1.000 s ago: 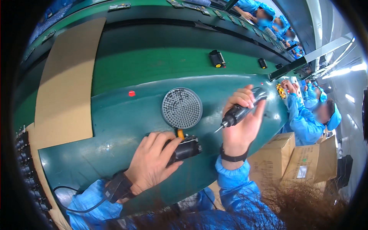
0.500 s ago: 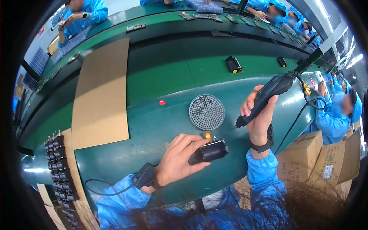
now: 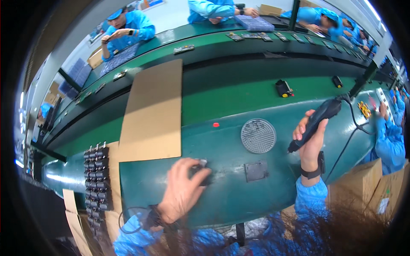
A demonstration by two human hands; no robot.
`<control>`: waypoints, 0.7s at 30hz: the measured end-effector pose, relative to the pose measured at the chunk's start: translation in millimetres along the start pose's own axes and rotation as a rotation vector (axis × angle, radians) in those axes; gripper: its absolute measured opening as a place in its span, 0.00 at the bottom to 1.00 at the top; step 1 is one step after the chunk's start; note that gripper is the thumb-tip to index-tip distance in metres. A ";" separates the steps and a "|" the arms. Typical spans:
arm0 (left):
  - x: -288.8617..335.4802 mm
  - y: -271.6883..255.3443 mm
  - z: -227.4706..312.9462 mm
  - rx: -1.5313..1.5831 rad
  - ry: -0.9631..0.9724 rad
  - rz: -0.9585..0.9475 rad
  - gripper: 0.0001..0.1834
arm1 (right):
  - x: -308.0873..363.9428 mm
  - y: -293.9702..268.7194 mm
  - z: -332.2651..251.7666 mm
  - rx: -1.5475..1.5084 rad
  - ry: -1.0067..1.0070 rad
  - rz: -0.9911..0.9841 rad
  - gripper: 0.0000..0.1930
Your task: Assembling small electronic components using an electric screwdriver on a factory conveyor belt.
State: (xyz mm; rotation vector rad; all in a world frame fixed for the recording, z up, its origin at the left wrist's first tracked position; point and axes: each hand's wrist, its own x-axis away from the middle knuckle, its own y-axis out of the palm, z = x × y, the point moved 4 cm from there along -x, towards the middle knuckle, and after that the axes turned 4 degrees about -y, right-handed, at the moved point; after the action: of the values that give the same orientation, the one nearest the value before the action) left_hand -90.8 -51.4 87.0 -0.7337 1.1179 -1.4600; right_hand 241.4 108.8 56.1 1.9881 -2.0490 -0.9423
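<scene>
My left hand [image 3: 181, 187] is closed around a small black cylindrical assembly [image 3: 200, 173], mostly covered by the fingers, above the green mat left of centre. To its right a flat black square fixture [image 3: 256, 171] lies on the mat with nothing on it. My right hand [image 3: 314, 147] grips a black electric screwdriver [image 3: 321, 118], its tip pointing down and left, just above the mat. A round grey perforated screw tray [image 3: 258, 135] sits between the hands, beyond the fixture.
A cardboard sheet [image 3: 153, 111] covers the left of the bench. Rows of black assemblies [image 3: 97, 183] stand at far left. Two black units, one of them nearer [image 3: 283, 88], lie on the green belt. Co-workers in blue sit opposite and right. Cardboard boxes [image 3: 356, 183] stand at right.
My left hand has taken the black assembly off to the left, uncovering the square fixture. The right hand still holds the screwdriver. My view has turned leftward and up.
</scene>
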 end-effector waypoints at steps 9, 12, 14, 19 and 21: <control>1.9 30.8 16.3 0.185 0.009 -0.055 0.34 | -0.8 -7.3 -4.2 0.077 -0.057 -0.096 0.32; 1.1 33.1 7.3 0.128 -0.040 0.000 0.41 | 0.5 -2.8 7.3 0.233 0.027 -0.122 0.32; 8.9 29.3 0.8 0.152 -0.129 -0.028 0.41 | -0.1 3.9 6.9 0.245 0.005 -0.153 0.31; 71.0 -21.7 6.4 0.172 -0.300 0.102 0.46 | 2.4 7.4 28.2 0.089 0.057 -0.116 0.28; 99.9 -36.5 7.0 0.276 -0.386 0.120 0.45 | -0.4 -15.5 29.3 0.043 0.141 -0.049 0.28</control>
State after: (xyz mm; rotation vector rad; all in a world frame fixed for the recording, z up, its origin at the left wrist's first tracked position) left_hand -119.0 -151.6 109.6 -0.7017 0.6397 -1.2710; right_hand 240.0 120.1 25.0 2.0708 -1.9699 -0.7487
